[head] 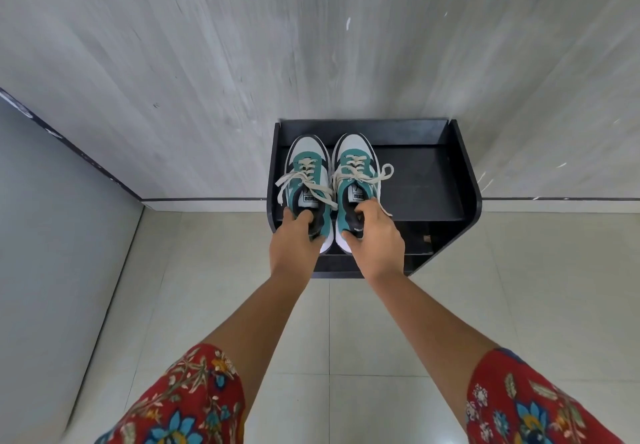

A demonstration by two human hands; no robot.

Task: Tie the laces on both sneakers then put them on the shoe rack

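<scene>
I see pale floor tiles, a grey wall, a black shoe rack. Both sneakers sit on top, toes toward the wall; left hand and right hand grip the heels.

Two teal-and-white sneakers stand side by side on the black shoe rack's top shelf, toes toward the wall. The left hand grips the left sneaker at its heel; the right hand grips the right sneaker likewise, laces tied.
</scene>
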